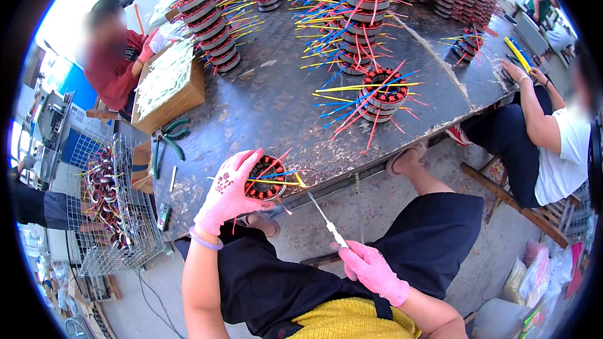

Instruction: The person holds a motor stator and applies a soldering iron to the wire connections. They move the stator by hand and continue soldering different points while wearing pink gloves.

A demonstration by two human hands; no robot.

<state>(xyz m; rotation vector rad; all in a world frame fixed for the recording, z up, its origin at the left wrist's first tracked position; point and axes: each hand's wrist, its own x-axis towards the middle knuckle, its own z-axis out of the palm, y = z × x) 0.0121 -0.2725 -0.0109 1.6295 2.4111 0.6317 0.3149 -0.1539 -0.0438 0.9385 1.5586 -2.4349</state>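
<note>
My left hand [230,188], in a pink glove, is closed on a stator [278,189] at the table's near edge. This ring has red windings inside, and yellow, blue and red wire ends stick out of it. In front of my lap, my right hand [375,271], also gloved in pink, is closed on a thin rod-like thing [334,232] with a white section. Its slim grey end points up toward the stator's yellow wire; whether they touch I cannot tell. Another short stack of stators [379,110] with loose wires stands beyond, to the right.
Tall stator stacks [213,34] stand farther back on the dark table [257,100]. Green-handled pliers [169,137] lie left, near a cardboard box [188,97] of white pieces. A wire basket [119,254] stands at the left. One person [113,56] sits far left, another [546,132] right.
</note>
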